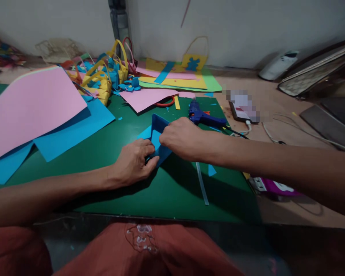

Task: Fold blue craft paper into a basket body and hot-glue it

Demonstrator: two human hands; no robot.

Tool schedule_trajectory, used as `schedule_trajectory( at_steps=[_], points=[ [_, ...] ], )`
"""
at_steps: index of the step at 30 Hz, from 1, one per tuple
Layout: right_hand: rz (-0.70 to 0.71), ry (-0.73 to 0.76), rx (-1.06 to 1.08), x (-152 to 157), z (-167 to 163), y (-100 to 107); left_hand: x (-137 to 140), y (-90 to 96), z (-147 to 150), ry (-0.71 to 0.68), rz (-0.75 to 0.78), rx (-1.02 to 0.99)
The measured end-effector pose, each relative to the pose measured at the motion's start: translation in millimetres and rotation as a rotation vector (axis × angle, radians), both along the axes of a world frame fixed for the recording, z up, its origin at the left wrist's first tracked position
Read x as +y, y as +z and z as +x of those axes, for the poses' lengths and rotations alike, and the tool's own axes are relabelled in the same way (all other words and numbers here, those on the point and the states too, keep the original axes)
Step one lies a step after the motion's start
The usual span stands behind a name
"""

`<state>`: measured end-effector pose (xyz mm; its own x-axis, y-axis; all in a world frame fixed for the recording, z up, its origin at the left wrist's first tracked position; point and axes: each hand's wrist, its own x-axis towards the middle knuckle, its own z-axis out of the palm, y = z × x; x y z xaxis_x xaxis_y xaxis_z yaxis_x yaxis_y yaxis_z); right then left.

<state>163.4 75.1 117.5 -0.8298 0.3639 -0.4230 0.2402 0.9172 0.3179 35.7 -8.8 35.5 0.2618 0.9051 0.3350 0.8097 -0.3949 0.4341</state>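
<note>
A small blue folded paper box point(156, 132) stands on the green board point(109, 199), its sides turned up. Fingers of my left hand point(135, 159) are closed round its near left side. On the opposite side, my right hand point(181, 138) is closed over the box's right edge, with the fingertips partly hidden behind the knuckles. Just past my right hand lies a blue hot glue gun point(205, 117), its cord running to the right. A clear glue stick point(202, 184) rests on the board below my right wrist.
Pink sheets point(43, 107) and blue sheets point(74, 130) cover the left side. Behind are yellow paper baskets point(103, 82), red-handled scissors point(166, 102) and stacked coloured paper point(178, 78). To the right lie a charging phone point(243, 107), a purple power strip point(278, 187) and a bag point(316, 71).
</note>
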Motion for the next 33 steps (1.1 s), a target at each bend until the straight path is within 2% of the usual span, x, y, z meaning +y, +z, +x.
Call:
schedule_trajectory(
  at_steps=[6,10,12,18,21,24,27,30,33],
  points=[
    [0.012,-0.026,-0.009,-8.0,-10.3,4.0,1.0,-1.5,1.5,0.035,-0.079,-0.096],
    [0.047,-0.047,0.059,-8.6,-12.7,-4.3,0.1,-1.9,1.9,0.145,-0.066,-0.119],
    [0.070,-0.012,0.106,-6.6,-10.1,-9.3,-0.3,-2.5,2.0,0.155,-0.055,-0.133],
    [0.178,0.179,0.410,-8.7,24.1,-12.6,0.0,-4.5,1.9,0.144,-0.099,-0.146],
    [0.232,0.171,0.550,-16.9,46.4,-19.7,0.0,-4.6,1.7,0.134,-0.130,-0.131],
    [0.187,0.175,0.614,-26.7,59.8,-35.8,-0.1,-5.0,1.5,0.134,-0.131,-0.119],
    [0.234,0.187,0.667,-36.5,62.7,-47.9,-0.2,-6.3,1.4,0.137,-0.113,-0.109],
    [0.303,0.217,0.751,-44.7,62.3,-50.4,-0.4,-7.3,1.4,0.126,-0.104,-0.107],
    [0.247,0.177,0.727,-49.0,63.4,-53.1,-0.6,-7.4,1.6,0.122,-0.111,-0.095]
  ],
)
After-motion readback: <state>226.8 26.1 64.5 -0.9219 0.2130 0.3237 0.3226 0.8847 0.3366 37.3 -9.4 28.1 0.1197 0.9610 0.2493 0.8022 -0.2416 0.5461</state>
